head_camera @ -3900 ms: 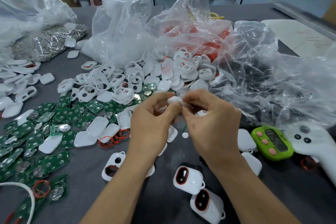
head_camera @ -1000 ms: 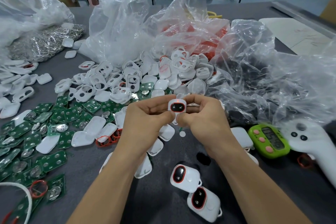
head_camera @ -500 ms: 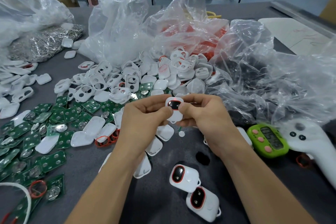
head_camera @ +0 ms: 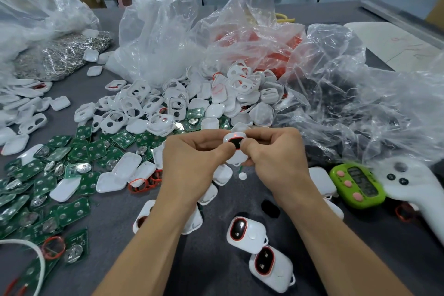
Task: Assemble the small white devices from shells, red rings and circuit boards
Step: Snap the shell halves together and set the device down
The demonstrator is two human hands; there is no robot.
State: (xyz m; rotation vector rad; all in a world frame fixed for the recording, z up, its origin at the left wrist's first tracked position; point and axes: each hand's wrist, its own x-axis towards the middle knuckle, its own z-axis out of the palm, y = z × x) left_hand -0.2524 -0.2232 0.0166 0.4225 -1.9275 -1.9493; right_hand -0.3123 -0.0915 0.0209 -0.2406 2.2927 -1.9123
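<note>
Head cam, looks fwd & down, close over table (head_camera: 115, 243)

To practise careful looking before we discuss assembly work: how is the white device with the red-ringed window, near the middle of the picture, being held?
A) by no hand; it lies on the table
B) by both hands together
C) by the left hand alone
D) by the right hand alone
B: the left hand and the right hand both pinch the white device between their fingertips, above the table.
</note>
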